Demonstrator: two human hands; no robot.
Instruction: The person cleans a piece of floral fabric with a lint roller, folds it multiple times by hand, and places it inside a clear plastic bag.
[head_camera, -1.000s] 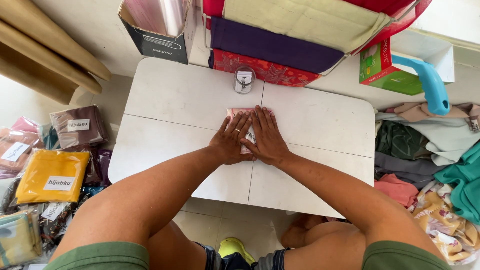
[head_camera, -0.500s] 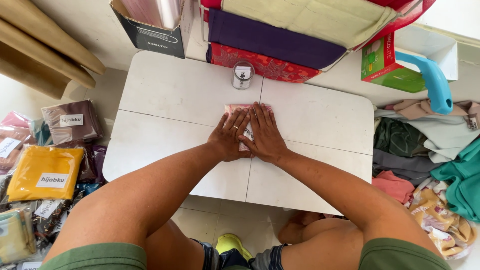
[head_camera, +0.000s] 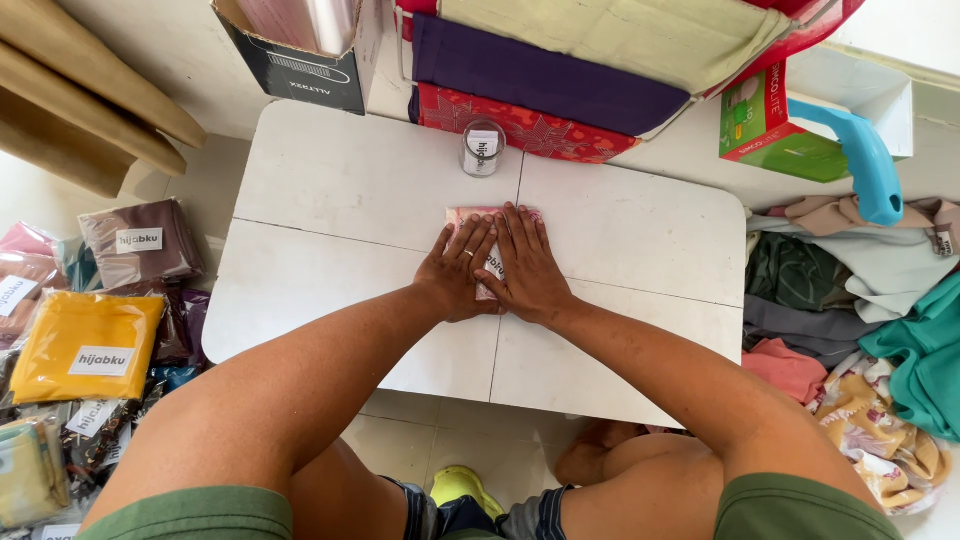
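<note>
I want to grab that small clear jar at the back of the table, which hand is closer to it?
Left. The left hand lies just below the small clear jar, fingertips pointing toward it. The right hand presses the pink packet beside it, slightly further off to the right.

Pink packet (head_camera: 463, 216) (white label), white table (head_camera: 340, 180)

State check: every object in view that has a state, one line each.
pink packet: flat on the white table, mostly covered by both hands
left hand: palm down, pressing on the packet
right hand: palm down, pressing on the packet
small clear jar: upright, apart from the hands
cardboard box: open at the top
yellow bagged cloth: lying flat on the floor
</note>
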